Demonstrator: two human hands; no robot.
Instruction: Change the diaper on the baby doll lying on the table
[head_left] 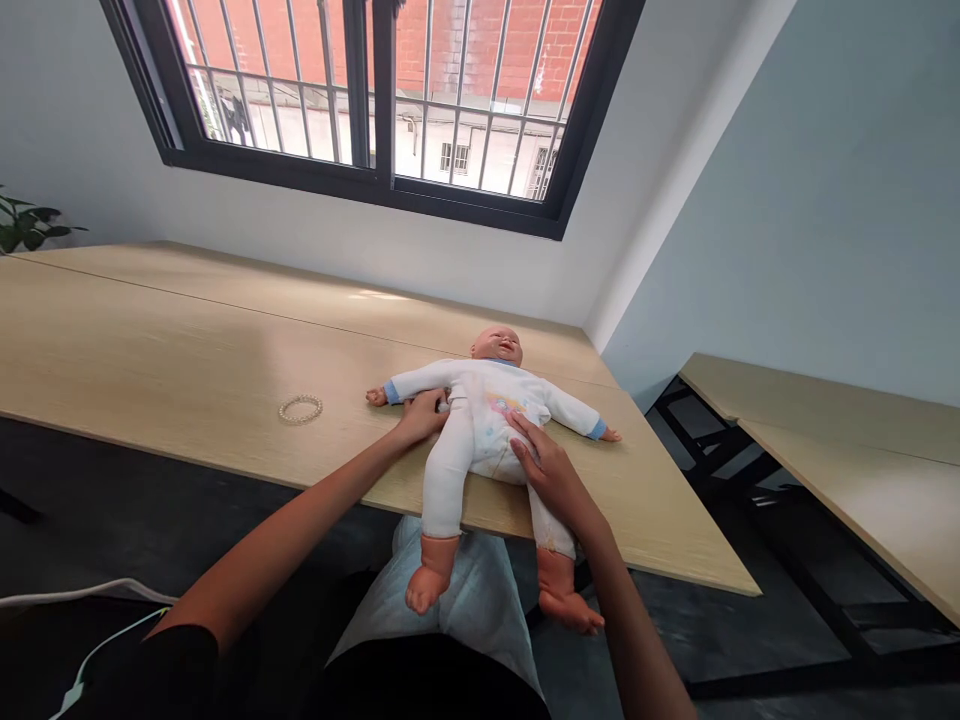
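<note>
A baby doll (487,425) in a white suit with blue cuffs lies on its back at the table's front edge. Its arms are spread, and its lower legs hang over the edge. At the doll's side, under its arm on the left, my left hand (424,416) has its fingers curled together. A small white bit shows at those fingertips, too small to make out. My right hand (551,468) rests on the doll's belly and hip with fingers stretched out, partly covering the coloured print on the suit.
A beaded bracelet (300,409) lies on the wooden table (187,350) left of the doll. Behind the table is a barred window (375,180). Another table (840,440) with a black frame stands at the right, and plant leaves (30,225) show far left.
</note>
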